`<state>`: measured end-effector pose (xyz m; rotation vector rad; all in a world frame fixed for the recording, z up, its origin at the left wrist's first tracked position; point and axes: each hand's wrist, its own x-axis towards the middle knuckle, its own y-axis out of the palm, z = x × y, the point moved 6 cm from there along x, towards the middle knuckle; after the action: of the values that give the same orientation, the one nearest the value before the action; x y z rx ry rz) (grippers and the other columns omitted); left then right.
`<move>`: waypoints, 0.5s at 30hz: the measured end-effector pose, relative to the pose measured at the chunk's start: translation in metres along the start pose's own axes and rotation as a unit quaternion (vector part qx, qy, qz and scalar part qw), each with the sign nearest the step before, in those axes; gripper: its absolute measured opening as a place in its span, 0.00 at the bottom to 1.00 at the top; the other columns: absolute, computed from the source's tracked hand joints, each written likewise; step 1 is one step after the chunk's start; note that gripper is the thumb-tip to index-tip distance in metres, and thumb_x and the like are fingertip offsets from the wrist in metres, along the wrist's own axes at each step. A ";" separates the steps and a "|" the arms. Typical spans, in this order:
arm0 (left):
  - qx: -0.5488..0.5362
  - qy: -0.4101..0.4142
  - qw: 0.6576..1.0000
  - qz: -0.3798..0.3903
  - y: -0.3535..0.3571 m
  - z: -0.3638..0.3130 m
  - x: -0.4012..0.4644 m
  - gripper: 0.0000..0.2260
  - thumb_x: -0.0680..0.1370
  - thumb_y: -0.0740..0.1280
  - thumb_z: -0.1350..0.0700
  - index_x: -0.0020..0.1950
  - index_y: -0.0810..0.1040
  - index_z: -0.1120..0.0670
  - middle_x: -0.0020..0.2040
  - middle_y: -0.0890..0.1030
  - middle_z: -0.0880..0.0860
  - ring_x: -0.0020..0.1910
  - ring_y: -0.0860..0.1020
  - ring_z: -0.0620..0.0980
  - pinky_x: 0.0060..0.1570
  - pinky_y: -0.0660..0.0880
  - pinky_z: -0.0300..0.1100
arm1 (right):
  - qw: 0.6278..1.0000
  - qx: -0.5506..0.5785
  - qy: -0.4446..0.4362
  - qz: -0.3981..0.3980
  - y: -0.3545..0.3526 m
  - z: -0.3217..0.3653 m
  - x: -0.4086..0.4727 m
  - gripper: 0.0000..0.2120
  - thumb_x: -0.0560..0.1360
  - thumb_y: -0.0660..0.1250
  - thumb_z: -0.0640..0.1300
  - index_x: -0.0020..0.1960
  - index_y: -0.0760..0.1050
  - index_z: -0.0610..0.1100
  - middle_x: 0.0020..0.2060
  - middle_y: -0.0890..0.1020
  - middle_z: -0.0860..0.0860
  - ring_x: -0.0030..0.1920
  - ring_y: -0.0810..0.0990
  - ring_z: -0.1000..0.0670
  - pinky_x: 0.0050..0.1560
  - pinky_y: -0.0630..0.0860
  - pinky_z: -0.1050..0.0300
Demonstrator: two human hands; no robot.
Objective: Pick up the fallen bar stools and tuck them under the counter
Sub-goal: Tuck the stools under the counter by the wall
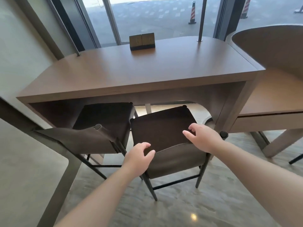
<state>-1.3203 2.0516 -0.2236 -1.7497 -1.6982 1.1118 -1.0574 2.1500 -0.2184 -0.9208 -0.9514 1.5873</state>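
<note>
Single head-worn wide-angle view, looking forward and steeply down from standing height. Close in: both forearms enter from the bottom edge, and the table (139,71) top fills mid-frame. It faces a glass window wall (155,18) beyond the table's far edge. The floor (205,207) fills the lower frame. Edges bow from lens distortion. No second view.

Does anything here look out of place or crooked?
Nothing is fallen or damaged. Both stools stand upright. The left stool sits further under the counter; the right stool sticks out more, with the left hand and right hand at its backrest.
</note>
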 end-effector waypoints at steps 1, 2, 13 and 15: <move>0.058 0.008 0.998 -0.008 0.000 0.001 0.000 0.24 0.76 0.59 0.37 0.68 0.72 0.46 0.64 0.76 0.44 0.63 0.73 0.46 0.63 0.68 0.46 | 1.000 -0.027 -0.002 0.000 -0.001 -0.008 0.003 0.27 0.76 0.52 0.69 0.64 0.71 0.52 0.55 0.78 0.55 0.46 0.74 0.52 0.38 0.69 0.54; 0.108 0.019 0.994 -0.015 0.001 0.001 0.000 0.26 0.76 0.58 0.35 0.69 0.71 0.47 0.65 0.76 0.45 0.64 0.72 0.47 0.63 0.67 0.46 | 0.999 -0.053 -0.005 0.003 -0.001 -0.015 0.006 0.28 0.76 0.50 0.70 0.63 0.71 0.52 0.53 0.77 0.55 0.45 0.74 0.52 0.38 0.69 0.54; 0.309 0.119 0.937 -0.113 0.011 0.000 0.013 0.36 0.71 0.60 0.28 0.66 0.76 0.55 0.62 0.79 0.55 0.64 0.75 0.55 0.58 0.74 0.50 | 0.962 -0.219 -0.164 0.015 0.008 -0.057 0.015 0.44 0.68 0.31 0.79 0.53 0.74 0.54 0.39 0.76 0.56 0.41 0.71 0.50 0.36 0.62 0.52; 0.275 0.161 0.935 -0.154 0.009 -0.004 0.011 0.33 0.70 0.62 0.31 0.56 0.82 0.58 0.57 0.82 0.57 0.59 0.79 0.57 0.50 0.79 0.51 | 0.956 -0.229 -0.185 0.021 0.011 -0.057 0.014 0.44 0.67 0.33 0.81 0.55 0.75 0.54 0.40 0.78 0.56 0.42 0.73 0.50 0.37 0.64 0.52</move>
<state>-1.3129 2.0621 -0.2308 -1.1869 -1.2475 0.9685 -1.0122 2.1694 -0.2522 -0.9724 -1.6216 1.6381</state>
